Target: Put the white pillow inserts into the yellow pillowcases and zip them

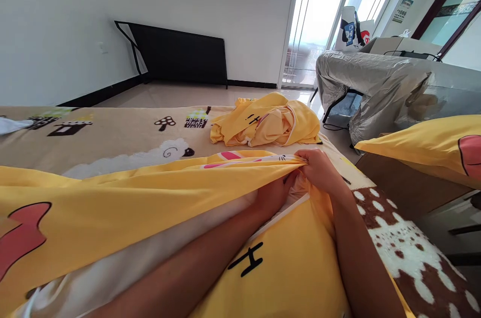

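Observation:
A yellow printed fabric cover (pixel 158 185) spreads across the foreground, showing pink shapes, a black letter H and a pale inside. My right hand (pixel 319 170) is closed around a gathered part of its edge, pinching the cloth. Under the raised upper layer, my left hand (pixel 276 192) reaches into the opening close to the right hand. Its fingertips are hidden by the fold, so what they hold does not show. Beyond the hands lies a crumpled yellow cloth bundle (pixel 268 120) on the beige patterned blanket (pixel 131 130).
A black folded panel (pixel 180 55) leans against the white wall. At the right, furniture under silver plastic sheeting (pixel 376 82) stands by the glass door (pixel 315 17). Another yellow cloth (pixel 424 142) juts in at the right edge. The bed's brown-and-white spotted side (pixel 406 248) drops away there.

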`<state>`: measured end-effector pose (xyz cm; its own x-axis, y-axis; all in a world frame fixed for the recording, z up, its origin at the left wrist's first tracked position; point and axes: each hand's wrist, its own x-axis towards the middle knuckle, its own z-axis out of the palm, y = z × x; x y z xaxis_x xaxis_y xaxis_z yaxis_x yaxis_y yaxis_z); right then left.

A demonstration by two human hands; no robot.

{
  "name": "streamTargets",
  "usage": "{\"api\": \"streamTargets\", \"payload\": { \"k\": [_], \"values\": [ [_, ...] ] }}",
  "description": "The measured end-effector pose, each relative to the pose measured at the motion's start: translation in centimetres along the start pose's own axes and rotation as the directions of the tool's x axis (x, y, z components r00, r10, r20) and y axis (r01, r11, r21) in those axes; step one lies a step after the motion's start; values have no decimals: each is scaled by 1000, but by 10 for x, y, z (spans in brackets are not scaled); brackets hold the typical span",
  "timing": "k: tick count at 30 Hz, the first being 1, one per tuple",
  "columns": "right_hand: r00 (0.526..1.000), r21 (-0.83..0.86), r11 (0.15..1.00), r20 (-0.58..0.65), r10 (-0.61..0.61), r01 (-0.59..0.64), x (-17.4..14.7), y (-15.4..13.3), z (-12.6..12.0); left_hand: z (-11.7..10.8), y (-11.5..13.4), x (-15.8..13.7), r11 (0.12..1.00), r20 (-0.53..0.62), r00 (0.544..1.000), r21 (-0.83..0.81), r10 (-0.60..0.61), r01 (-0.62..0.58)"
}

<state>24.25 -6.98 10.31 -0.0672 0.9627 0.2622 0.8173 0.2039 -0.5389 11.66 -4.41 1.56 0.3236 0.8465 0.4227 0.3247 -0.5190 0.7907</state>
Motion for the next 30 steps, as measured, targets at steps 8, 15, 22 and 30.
{"api": "streamTargets", "payload": {
  "k": [8,15,22,30],
  "values": [
    [999,26,999,19,-38,37,-1,0,-1,3,-5,-2,996,-103,994,-79,-39,31],
    [998,77,996,57,-41,37,-1,0,1,0,4,8,982,-78,979,-26,-187,185],
    [995,170,984,78,-58,44,0,5,4,-1,5,11,982,-45,981,-32,-189,188],
    [997,201,979,62,-48,35,0,5,4,-1,3,6,979,-34,984,-116,-173,168]
  ]
}}
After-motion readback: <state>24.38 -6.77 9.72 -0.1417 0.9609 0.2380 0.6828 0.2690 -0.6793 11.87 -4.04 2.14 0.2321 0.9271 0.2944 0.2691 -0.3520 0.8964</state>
